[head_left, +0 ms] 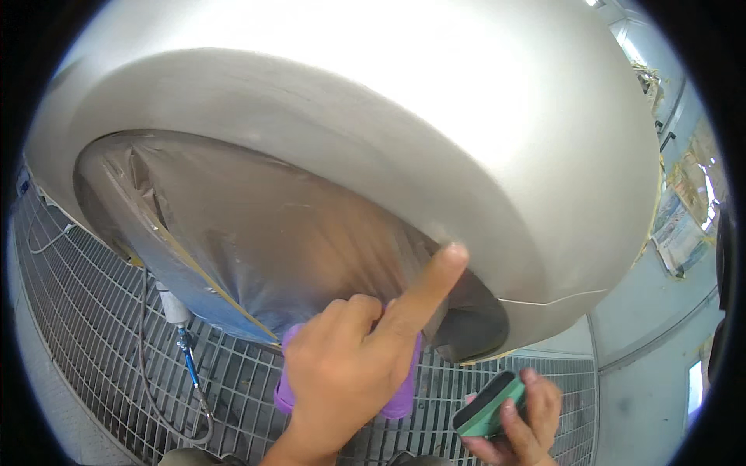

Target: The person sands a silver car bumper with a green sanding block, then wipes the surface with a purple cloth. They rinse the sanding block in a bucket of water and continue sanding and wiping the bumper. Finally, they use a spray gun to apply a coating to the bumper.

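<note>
A large curved silver-grey car body panel [544, 155] with a wheel arch fills the upper view. Translucent plastic film [287, 217] covers the wheel opening. My left hand [342, 373] stretches its index finger to the arch's lower right edge, where the fingertip appears to touch the panel. Its other fingers curl over a purple sheet-like thing [400, 396], partly hidden behind the hand. Lower right, my right hand [536, 419] grips a green sanding block [488, 415] with a dark face, held away from the panel. A thin pale line runs across the panel above the block.
Metal grating [249, 412] forms the floor. At left, a hose [144, 349] with a blue fitting [188, 361] joins a whitish cylindrical part [172, 307]. Torn masking paper [680, 233] hangs by the pale wall [645, 396] on the right.
</note>
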Demonstrator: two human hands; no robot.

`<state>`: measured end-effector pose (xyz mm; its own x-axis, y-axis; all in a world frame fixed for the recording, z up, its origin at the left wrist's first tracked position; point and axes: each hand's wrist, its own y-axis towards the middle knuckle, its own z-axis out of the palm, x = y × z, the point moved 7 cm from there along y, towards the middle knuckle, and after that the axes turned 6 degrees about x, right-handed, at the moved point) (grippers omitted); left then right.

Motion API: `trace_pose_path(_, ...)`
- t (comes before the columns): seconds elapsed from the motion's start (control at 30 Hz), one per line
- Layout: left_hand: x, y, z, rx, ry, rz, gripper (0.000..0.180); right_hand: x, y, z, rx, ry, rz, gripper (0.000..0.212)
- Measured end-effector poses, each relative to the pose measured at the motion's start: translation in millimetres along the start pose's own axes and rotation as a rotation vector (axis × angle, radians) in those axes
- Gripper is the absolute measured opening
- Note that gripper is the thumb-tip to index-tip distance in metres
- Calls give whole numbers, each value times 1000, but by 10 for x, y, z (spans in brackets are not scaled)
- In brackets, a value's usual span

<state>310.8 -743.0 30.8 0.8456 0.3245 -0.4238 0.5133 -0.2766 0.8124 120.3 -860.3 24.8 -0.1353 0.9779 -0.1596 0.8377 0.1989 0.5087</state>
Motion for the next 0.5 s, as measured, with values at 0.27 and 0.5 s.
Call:
trace_pose_path(0.27,191,63,-165,-37,-7,-42,67,43,821,-265,-126,-355,-63,68)
trace_pose_path(0.5,281,127,-244,-81,-52,-44,77,8,1177,-227,-202,-431,-24,61)
